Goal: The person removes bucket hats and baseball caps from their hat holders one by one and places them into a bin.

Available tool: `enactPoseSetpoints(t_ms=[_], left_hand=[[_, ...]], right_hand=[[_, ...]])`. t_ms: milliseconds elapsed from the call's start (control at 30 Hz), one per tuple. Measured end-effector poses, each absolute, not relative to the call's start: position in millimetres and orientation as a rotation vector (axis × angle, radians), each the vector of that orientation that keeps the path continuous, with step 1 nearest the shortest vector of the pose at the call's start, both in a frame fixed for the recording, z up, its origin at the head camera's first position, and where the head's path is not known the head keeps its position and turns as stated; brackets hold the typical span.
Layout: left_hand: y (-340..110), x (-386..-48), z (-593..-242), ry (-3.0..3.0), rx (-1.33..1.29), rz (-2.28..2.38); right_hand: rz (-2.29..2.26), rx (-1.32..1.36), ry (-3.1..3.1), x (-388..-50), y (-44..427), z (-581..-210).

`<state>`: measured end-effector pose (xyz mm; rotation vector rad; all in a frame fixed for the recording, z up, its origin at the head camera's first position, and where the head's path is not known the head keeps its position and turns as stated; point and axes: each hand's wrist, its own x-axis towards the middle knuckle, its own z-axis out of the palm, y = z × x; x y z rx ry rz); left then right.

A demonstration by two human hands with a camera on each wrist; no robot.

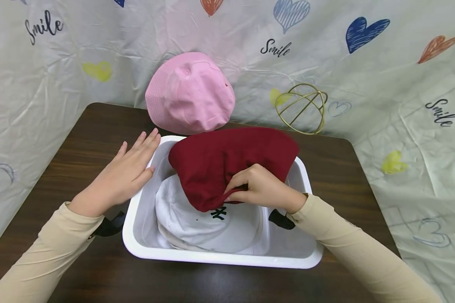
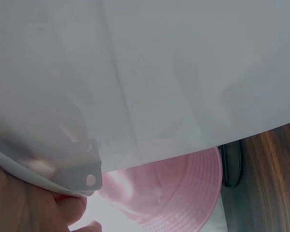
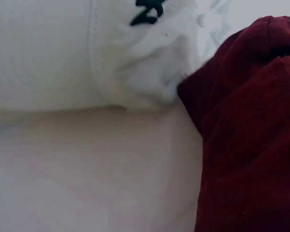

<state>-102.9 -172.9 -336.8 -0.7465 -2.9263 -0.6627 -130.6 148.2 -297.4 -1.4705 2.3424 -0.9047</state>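
Observation:
My right hand [image 1: 263,189] pinches the near edge of a dark red cloth hat [image 1: 231,153] between thumb and fingers. The hat is folded and hangs over the back of a white plastic tub [image 1: 227,257]; it fills the right side of the right wrist view. Beneath it inside the tub lies a white cap [image 1: 197,227] with black lettering, partly covered by the red cloth. With fingers straight, my left hand [image 1: 125,176] rests against the tub's left rim. The tub's outer wall [image 2: 145,87] fills most of the left wrist view.
Behind the tub a pink bucket hat [image 1: 191,92] leans near the curtain [image 1: 246,80]. A gold wire stand [image 1: 307,101] stands at the back right of the dark wooden table [image 1: 212,282].

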Motion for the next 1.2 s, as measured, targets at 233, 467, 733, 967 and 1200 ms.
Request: enactPoseSetpoints(t_ms=[233, 467, 733, 967, 1200], left_hand=[[-173, -102, -338, -2.924, -0.747, -0.667], [-174, -102, -338, -2.939, -0.712, -0.672], [-173, -102, -337, -2.951, -0.715, -0.667], [-172, -103, -336, -2.952, -0.715, -0.663], [-172, -103, -336, -2.96, -0.714, -0.658]], right_hand=[[-0.775, -1.446, 2.232, -129, 141, -308], [-0.488, -1.401, 2.11, -124, 136, -315], [-0.434, -1.423, 1.981, -116, 127, -326], [-0.402, -1.394, 1.977, -113, 125, -333], [-0.312, -1.378, 1.951, -110, 122, -340]])
